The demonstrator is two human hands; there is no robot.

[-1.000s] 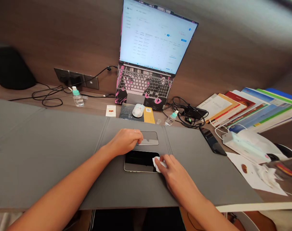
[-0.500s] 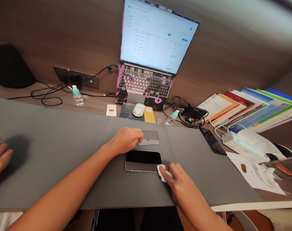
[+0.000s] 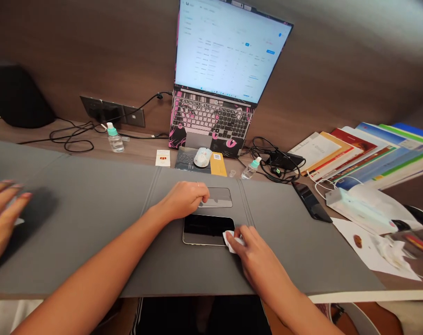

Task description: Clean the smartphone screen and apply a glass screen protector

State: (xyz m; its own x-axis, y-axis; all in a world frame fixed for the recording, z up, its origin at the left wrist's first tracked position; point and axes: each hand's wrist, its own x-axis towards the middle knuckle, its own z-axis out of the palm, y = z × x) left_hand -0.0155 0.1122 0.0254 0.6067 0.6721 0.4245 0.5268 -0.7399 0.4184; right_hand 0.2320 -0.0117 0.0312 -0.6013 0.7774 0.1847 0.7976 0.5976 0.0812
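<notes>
A black-screened phone (image 3: pixel 206 229) lies flat on the grey desk mat (image 3: pixel 93 218) in front of me. My right hand (image 3: pixel 250 246) pinches a small white wipe (image 3: pixel 229 240) against the phone's lower right corner. My left hand (image 3: pixel 182 199), fingers curled, rests just above the phone and presses on the edge of a clear screen protector sheet (image 3: pixel 217 197) lying beyond it.
An open laptop (image 3: pixel 218 79) with a pink keyboard stands behind, with a mouse (image 3: pixel 202 157), two small bottles (image 3: pixel 114 138) and cables. Another phone (image 3: pixel 311 201), coloured folders (image 3: pixel 365 151) and papers lie right. Another person's hand (image 3: pixel 2 214) is at the left edge.
My right hand slid the wipe off the phone's right end, then back onto its lower right corner. Another person's hand has come in at the left edge.
</notes>
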